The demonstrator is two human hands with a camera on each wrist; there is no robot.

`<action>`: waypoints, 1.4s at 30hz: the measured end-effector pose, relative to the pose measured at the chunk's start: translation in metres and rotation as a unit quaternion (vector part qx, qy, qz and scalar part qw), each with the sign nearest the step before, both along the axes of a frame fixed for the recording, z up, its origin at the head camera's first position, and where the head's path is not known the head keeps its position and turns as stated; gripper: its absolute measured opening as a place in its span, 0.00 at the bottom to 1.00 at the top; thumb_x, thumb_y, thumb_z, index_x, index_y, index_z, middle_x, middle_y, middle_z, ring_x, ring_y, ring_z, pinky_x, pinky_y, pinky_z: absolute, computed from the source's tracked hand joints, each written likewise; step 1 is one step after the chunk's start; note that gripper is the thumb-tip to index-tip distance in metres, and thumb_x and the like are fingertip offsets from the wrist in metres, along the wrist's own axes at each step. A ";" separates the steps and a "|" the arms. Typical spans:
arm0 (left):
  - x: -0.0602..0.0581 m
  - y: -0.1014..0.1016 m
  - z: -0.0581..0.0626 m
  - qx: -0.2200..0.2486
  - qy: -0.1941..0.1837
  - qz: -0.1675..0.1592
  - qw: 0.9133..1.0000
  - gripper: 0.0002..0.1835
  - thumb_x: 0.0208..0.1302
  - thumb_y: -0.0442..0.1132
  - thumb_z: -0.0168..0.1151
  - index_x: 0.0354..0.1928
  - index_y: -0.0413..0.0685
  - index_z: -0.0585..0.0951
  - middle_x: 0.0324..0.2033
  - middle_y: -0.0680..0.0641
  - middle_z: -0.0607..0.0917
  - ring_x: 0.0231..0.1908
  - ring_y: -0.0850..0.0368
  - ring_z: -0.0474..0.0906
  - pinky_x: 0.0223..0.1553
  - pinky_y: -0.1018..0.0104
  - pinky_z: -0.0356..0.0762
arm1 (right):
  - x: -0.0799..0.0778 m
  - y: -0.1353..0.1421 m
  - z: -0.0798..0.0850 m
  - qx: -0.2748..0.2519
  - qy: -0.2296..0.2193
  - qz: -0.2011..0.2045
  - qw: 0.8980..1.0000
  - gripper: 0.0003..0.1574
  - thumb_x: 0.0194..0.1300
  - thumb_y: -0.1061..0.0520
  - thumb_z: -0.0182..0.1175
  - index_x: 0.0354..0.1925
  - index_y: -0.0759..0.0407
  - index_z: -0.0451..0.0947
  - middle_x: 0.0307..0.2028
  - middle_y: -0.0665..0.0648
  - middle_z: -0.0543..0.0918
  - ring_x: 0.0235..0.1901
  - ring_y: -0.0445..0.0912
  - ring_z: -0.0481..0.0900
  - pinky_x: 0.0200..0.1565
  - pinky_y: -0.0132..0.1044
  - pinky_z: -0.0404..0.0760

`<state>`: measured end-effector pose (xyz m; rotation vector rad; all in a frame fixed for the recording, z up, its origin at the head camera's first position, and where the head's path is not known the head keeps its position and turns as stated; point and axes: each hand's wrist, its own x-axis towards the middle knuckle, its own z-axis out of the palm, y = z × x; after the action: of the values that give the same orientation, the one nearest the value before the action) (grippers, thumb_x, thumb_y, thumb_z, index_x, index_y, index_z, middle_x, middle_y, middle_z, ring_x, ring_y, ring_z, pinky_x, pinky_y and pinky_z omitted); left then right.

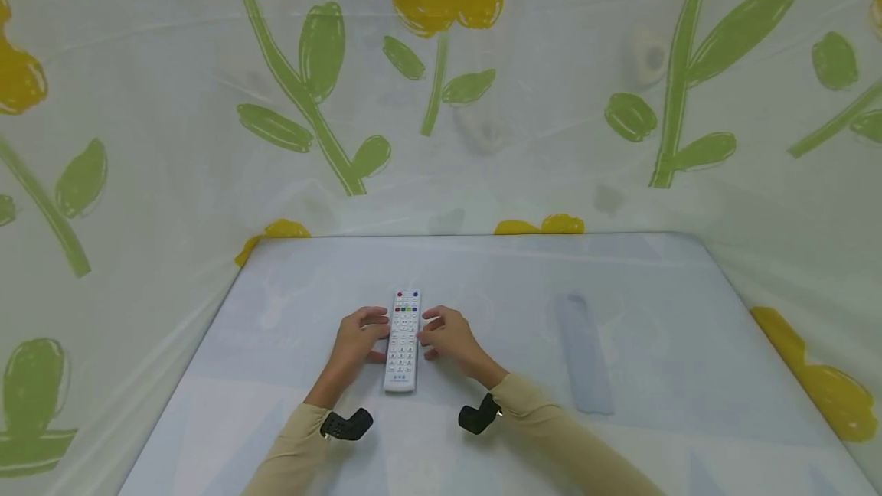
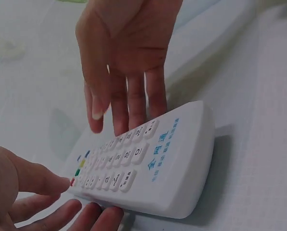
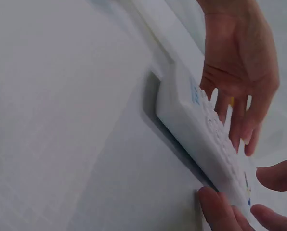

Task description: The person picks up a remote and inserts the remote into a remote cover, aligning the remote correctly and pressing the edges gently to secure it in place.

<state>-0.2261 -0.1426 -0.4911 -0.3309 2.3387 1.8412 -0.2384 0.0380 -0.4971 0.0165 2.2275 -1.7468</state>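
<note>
A white remote control [image 1: 402, 358] lies face up on the table, its long side running away from me, with red, green, yellow and blue keys at the far end. On its left side is my left hand [image 1: 358, 339], fingers loosely bent with the tips right at the edge. My right hand [image 1: 451, 339] stands opposite, fingertips close to the right edge. In the left wrist view, the right hand's [image 2: 136, 53] fingers point down behind the remote [image 2: 182, 159], partly hidden by it. The right wrist view shows the left hand [image 3: 240, 57] beyond the remote [image 3: 191, 125].
A flat, translucent bluish strip, like a clear sleeve [image 1: 586, 358], lies on the pale table [image 1: 661, 297] to the right. Behind the table hangs a white cloth [image 1: 544, 98] with printed flowers. A black wrist camera [image 1: 347, 425] sits on the left wrist, another [image 1: 478, 413] on the right.
</note>
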 end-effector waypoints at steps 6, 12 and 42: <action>0.001 0.002 -0.009 -0.019 0.009 0.000 1.000 0.16 0.60 0.30 0.59 0.52 0.41 0.79 0.48 0.40 0.80 0.41 0.50 0.78 0.27 0.60 0.83 | 0.008 -0.015 -0.011 -0.007 0.016 -0.042 0.999 0.20 0.56 0.67 0.64 0.49 0.67 0.74 0.34 0.58 0.77 0.28 0.46 0.78 0.26 0.35 0.83; 0.008 0.000 -0.010 -0.028 0.007 0.017 0.999 0.14 0.60 0.30 0.59 0.49 0.41 0.81 0.50 0.40 0.79 0.37 0.52 0.78 0.26 0.63 0.81 | 0.014 -0.021 -0.010 -0.044 -0.004 -0.052 0.998 0.21 0.55 0.68 0.64 0.49 0.66 0.74 0.35 0.58 0.77 0.30 0.47 0.79 0.26 0.37 0.83; 0.024 -0.007 0.002 0.044 -0.025 0.021 0.998 0.15 0.62 0.34 0.59 0.51 0.43 0.81 0.53 0.40 0.77 0.40 0.51 0.78 0.34 0.61 0.82 | 0.042 -0.021 -0.002 -0.117 0.007 -0.076 0.990 0.23 0.62 0.64 0.60 0.56 0.60 0.72 0.42 0.60 0.77 0.35 0.49 0.80 0.31 0.41 0.84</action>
<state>-0.2023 -0.1494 -0.4887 -0.4132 2.2255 1.9246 -0.1960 0.0169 -0.4991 0.1252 2.0637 -2.0851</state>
